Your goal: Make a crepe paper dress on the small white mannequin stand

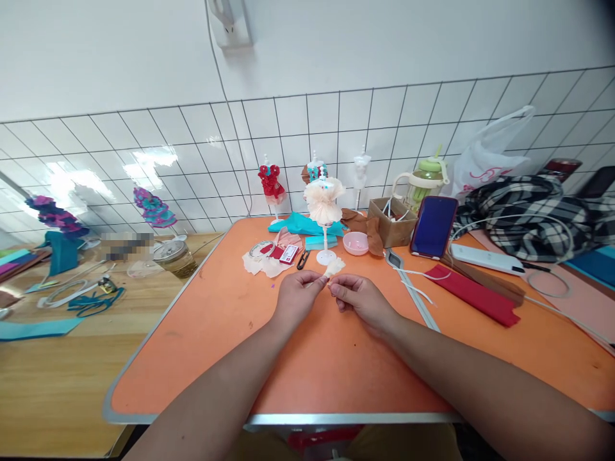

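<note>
Orange tabletop, cream scrap between hands

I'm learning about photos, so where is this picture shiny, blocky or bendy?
Head view: white glare on the wall tiles at picture-left; head view: a blocky, pixelated patch over the wooden table; head view: tile lines slant toward the sides; head view: dark upper-right corner.
</note>
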`<state>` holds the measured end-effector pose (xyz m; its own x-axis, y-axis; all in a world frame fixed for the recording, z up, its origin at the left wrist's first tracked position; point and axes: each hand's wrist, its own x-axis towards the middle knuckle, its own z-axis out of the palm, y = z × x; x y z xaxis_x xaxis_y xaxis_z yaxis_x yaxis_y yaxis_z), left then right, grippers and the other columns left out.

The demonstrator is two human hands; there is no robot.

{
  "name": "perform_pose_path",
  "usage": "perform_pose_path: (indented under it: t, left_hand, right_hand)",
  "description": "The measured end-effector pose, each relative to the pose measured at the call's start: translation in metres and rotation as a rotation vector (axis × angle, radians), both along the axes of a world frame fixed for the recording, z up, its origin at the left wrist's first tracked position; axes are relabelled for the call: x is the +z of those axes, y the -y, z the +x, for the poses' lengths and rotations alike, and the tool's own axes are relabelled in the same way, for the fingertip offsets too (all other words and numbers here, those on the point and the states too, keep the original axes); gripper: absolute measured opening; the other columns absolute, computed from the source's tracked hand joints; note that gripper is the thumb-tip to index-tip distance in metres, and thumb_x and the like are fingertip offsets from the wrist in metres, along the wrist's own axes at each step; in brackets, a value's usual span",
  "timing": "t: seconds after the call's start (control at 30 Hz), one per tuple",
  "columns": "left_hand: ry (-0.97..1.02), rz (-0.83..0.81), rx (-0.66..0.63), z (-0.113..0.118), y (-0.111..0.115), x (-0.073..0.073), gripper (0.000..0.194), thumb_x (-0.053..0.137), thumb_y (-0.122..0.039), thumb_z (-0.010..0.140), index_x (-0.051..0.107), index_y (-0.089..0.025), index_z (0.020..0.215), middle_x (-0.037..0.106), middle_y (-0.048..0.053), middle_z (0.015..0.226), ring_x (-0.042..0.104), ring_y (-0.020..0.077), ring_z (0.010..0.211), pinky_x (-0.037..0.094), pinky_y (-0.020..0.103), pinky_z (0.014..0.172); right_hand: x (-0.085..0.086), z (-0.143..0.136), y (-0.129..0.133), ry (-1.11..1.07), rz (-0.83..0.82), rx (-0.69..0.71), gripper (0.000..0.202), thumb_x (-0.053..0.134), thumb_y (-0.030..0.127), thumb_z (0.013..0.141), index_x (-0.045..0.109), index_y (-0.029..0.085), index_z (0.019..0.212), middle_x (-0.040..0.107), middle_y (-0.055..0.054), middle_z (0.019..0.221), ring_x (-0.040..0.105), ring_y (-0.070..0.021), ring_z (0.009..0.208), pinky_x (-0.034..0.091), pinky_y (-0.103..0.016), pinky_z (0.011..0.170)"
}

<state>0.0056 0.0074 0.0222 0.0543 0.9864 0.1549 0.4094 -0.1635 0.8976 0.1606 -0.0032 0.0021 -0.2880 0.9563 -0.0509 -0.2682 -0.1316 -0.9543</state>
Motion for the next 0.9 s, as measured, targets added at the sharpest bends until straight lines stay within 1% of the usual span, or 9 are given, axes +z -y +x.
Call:
perform_pose_path:
  t: [0.1,0.23,0.33,0.47,0.57,0.63,0.7,0.8,0.9]
  left_hand:
    - [-0.067,0.075,-0.008,0.001,0.002,0.0,0.018,0.06,-0.03,0.077,0.072,-0.018,0.074,0.071,0.001,0.073,0.063,0.0162,0.071,0.046,0.025,0.066]
    - [-0.222,0.197,-0.021,0.001,0.005,-0.001,0.018,0.057,-0.03,0.081,0.073,-0.021,0.076,0.07,0.001,0.076,0.061,0.0154,0.073,0.045,0.025,0.067]
    - [-0.323,0.268,-0.059,-0.001,0.005,-0.001,0.019,0.056,-0.029,0.084,0.073,-0.023,0.079,0.069,0.001,0.076,0.06,0.0155,0.076,0.044,0.025,0.068]
    - [-0.392,0.371,-0.16,-0.007,0.001,0.0,0.021,0.054,-0.03,0.087,0.073,-0.022,0.083,0.068,0.003,0.076,0.06,0.0155,0.075,0.044,0.026,0.07]
    - [-0.425,0.436,-0.229,-0.011,-0.001,0.001,0.02,0.054,-0.028,0.087,0.072,-0.021,0.085,0.067,0.003,0.077,0.059,0.0152,0.073,0.044,0.027,0.071]
    - [-0.412,0.447,-0.244,-0.011,-0.001,0.002,0.019,0.054,-0.028,0.087,0.071,-0.02,0.084,0.067,0.004,0.077,0.059,0.0153,0.074,0.044,0.027,0.071]
    - [-0.348,0.431,-0.222,-0.01,0.0,0.002,0.02,0.053,-0.027,0.087,0.071,-0.02,0.082,0.066,0.003,0.077,0.059,0.0153,0.074,0.045,0.026,0.071]
    - [-0.211,0.392,-0.158,-0.007,0.004,0.005,0.022,0.051,-0.027,0.088,0.07,-0.02,0.08,0.067,0.003,0.077,0.06,0.0149,0.074,0.046,0.025,0.07]
    - [-0.145,0.375,-0.144,-0.006,0.006,0.009,0.022,0.052,-0.03,0.087,0.07,-0.02,0.078,0.068,0.004,0.08,0.061,0.0159,0.077,0.046,0.025,0.073]
  right_hand:
    - [-0.003,-0.002,-0.001,-0.04,-0.051,-0.046,0.028,0.076,0.042,0.065,0.067,0.018,0.076,0.056,0.003,0.069,0.045,-0.0051,0.05,0.038,-0.021,0.05]
    - [-0.007,-0.001,-0.004,-0.086,-0.115,-0.084,0.029,0.079,0.039,0.061,0.067,0.018,0.077,0.054,0.004,0.065,0.045,-0.0049,0.05,0.039,-0.019,0.049]
    - [-0.009,0.0,-0.005,-0.102,-0.159,-0.059,0.031,0.08,0.037,0.058,0.066,0.017,0.076,0.057,0.003,0.068,0.046,-0.0043,0.05,0.039,-0.018,0.046]
    - [-0.01,0.005,-0.007,-0.135,-0.253,-0.015,0.029,0.08,0.034,0.061,0.063,0.017,0.078,0.057,0.004,0.068,0.049,-0.0043,0.048,0.042,-0.017,0.044]
    - [-0.011,0.007,-0.008,-0.105,-0.319,0.046,0.029,0.079,0.034,0.063,0.06,0.017,0.077,0.056,0.004,0.066,0.052,-0.0057,0.047,0.046,-0.018,0.044]
    - [-0.011,0.006,-0.007,-0.061,-0.337,0.083,0.03,0.077,0.039,0.066,0.06,0.016,0.075,0.055,0.004,0.065,0.053,-0.0063,0.048,0.047,-0.019,0.043]
    - [-0.011,0.005,-0.005,-0.07,-0.337,0.117,0.032,0.076,0.042,0.067,0.061,0.015,0.076,0.056,0.003,0.067,0.054,-0.0059,0.049,0.047,-0.017,0.041]
    - [-0.008,0.005,-0.004,-0.159,-0.315,0.168,0.03,0.079,0.034,0.066,0.062,0.017,0.083,0.059,0.003,0.073,0.056,-0.0052,0.054,0.047,-0.015,0.043]
    - [-0.007,0.01,-0.006,-0.219,-0.331,0.183,0.025,0.078,0.026,0.067,0.061,0.018,0.083,0.061,0.004,0.073,0.058,-0.0062,0.055,0.049,-0.016,0.045]
